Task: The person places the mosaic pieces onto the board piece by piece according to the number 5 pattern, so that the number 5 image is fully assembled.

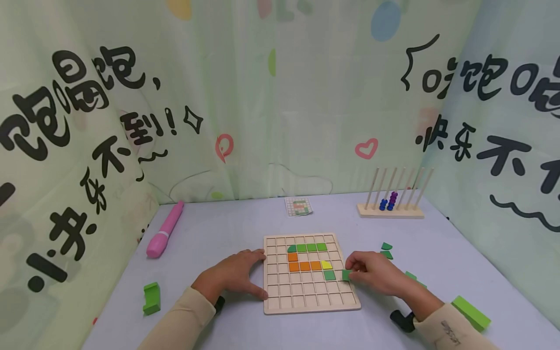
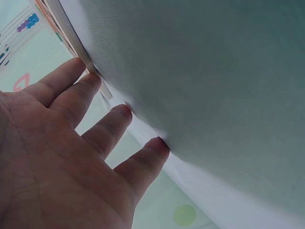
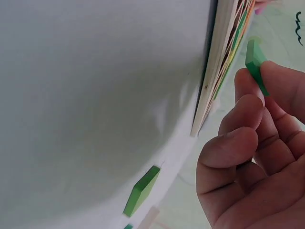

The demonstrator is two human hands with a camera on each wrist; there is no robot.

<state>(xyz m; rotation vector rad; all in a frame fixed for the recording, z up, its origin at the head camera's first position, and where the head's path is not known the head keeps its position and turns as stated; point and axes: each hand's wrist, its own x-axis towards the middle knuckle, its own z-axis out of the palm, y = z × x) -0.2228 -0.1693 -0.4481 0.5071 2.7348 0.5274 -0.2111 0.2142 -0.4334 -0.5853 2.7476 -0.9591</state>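
Observation:
A square wooden grid board [image 1: 311, 302] lies on the table. Set in its cells are light green tiles [image 1: 311, 247], orange tiles [image 1: 305, 266], a yellow tile [image 1: 326, 265] and darker green pieces [image 1: 329, 275]. My left hand [image 1: 234, 276] rests at the board's left edge, fingers spread and mostly straight; fingertips touch the rim in the left wrist view. Over the board's right edge, my right hand [image 1: 378, 273] pinches a green tile [image 3: 254, 59] between thumb and index finger. That tile is raised above the board, its other fingers curled below.
Loose green pieces [image 1: 387, 254] lie right of the board, partly behind the right forearm. A green block [image 1: 471, 313] is further right, another [image 1: 151, 298] at left. Behind stand a pegged bead rack [image 1: 391, 213], a pattern card [image 1: 299, 207] and a pink microphone-shaped object [image 1: 165, 230].

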